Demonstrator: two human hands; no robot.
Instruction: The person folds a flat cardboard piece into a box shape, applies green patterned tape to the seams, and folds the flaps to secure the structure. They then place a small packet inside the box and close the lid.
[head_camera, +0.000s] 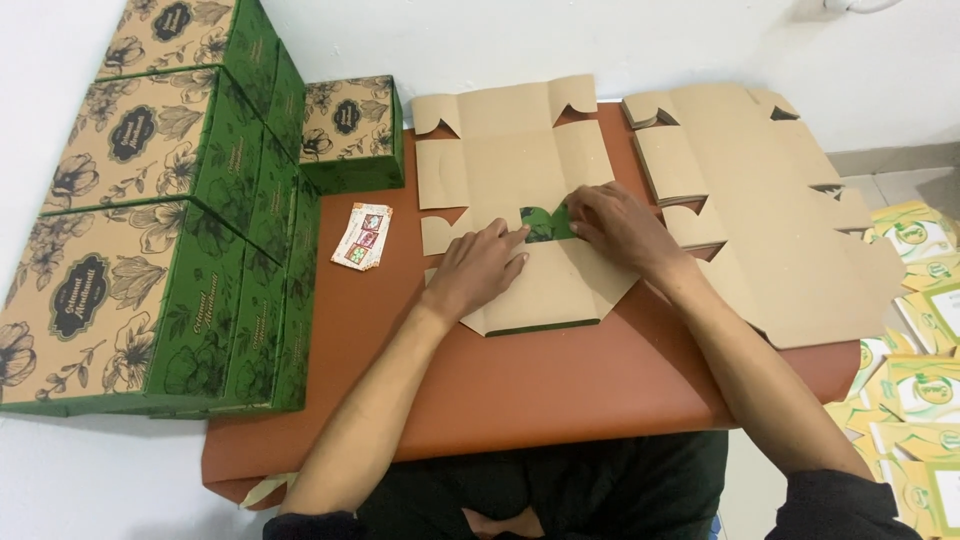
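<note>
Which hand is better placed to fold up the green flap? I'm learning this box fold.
The right hand, probably: its fingertips already rest on the green flap, while the left hand presses the flat cardboard sheet beside it.

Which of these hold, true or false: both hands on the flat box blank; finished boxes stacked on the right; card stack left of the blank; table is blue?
1. Both hands press on the flat blank. True: left hand and right hand rest on it.
2. Finished boxes are stacked on the right. False: the green boxes stand at left.
3. A small card stack lies left of the blank. True.
4. The table is blue. False: it is reddish-brown.
</note>
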